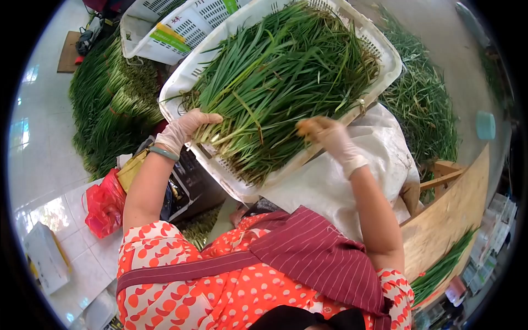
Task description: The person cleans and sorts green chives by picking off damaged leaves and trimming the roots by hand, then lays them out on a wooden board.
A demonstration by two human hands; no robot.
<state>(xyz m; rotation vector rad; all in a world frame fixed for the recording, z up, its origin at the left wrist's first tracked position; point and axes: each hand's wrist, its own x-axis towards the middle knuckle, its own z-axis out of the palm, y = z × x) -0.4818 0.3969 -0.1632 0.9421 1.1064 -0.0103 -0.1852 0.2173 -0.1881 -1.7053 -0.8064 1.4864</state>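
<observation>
A white plastic basket (pixel 393 66) sits tilted in front of me, heaped with long green garlic chives (pixel 280 71), some with yellowed or brown leaves. My left hand (pixel 190 126), in a thin pale glove, is closed at the pale stem ends on the basket's near left side. Its thumb lies over the stems and the other fingers are partly hidden. Over the right edge of the chives hovers my right hand (pixel 327 137), also gloved, with orange-brown stained fingertips. Motion blurs its fingers, so their grip is unclear.
Bundled chives (pixel 118 104) lie on the tiled floor at left, beside a red plastic bag (pixel 104 203). Another white basket (pixel 192 27) stands behind. Loose leaves (pixel 423 93) are piled at right, near a white sack (pixel 357 170) and a wooden board (pixel 445 214).
</observation>
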